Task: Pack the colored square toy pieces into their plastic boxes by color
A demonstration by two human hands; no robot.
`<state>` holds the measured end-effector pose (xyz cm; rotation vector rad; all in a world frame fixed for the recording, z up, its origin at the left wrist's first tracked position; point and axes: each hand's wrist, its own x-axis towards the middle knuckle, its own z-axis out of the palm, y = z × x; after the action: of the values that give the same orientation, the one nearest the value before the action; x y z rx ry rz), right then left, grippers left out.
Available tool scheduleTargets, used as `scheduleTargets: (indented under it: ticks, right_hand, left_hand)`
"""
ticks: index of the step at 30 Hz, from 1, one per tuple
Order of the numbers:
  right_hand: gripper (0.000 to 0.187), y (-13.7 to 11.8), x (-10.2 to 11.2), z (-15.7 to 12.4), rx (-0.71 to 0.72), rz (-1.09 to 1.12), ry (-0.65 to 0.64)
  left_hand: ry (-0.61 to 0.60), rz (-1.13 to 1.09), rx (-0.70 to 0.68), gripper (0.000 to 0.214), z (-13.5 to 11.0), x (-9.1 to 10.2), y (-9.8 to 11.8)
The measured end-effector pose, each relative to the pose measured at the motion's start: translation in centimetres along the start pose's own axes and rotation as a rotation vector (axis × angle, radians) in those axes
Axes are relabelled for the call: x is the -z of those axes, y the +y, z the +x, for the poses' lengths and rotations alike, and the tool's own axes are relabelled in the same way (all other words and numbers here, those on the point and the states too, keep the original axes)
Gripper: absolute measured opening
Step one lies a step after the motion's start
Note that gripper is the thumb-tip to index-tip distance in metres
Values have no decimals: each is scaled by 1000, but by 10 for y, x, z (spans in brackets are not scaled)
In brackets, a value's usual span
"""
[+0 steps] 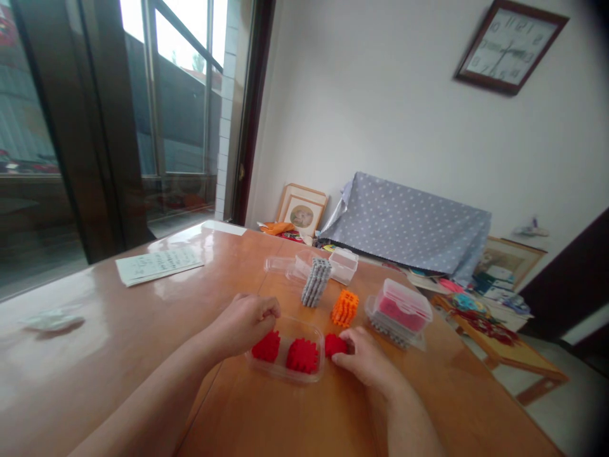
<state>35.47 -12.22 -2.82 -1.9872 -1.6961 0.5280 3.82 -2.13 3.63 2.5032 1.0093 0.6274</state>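
A clear plastic container (311, 374) stands on the table before me with stacks of red toothed pieces inside, one red stack (303, 355) at its right and another red stack (266, 346) at its left. Over the container's left side is my left hand (252, 324), its fingers curled together; whether anything is pinched in them is hidden. To the right of the container, my right hand (361, 355) has thumb and fingers around a small red toothed stack (335, 345) at table level. Just beyond stand an orange stack (345, 308) and a taller grey stack (316, 282).
At the right sits a lidded clear box (404, 306) with pink-red contents, above grey pieces. Open clear boxes (343, 265) lie behind the grey stack. Papers (159, 263) and a crumpled plastic bag (53, 319) rest on the left of the table (280, 419).
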Motion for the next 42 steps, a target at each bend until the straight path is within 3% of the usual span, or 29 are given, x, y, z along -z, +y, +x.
scheduleTargets:
  ticks: [4,8,19,25,35,39,42]
  right_hand:
    - [31,-1,2,0,31,91,93]
    - [37,-20,4,-2,106,180,146]
    - [35,-117,-9,-7,277,61,-23]
    - [32,-151,-21,-2,320,-102,-94]
    - [33,-157,-37,7,355,-180,-113]
    - [48,-149,-35,6,333,-122,-91]
    - [45,-133,-28,4,330,-41,-39]
  left_hand:
    - [15,-20,8,20,-1,1,-4]
    - [27,-44,82,18,-2,4,-9]
    - [131,-59,190,18,-1,3,-22]
    - [132,-47,227,18,-2,4,-21]
    - [111,-37,253,17,-4,8,-16]
    - [102,-32,239,17,-4,6,-17]
    - [98,-33,225,17,-4,5,-18]
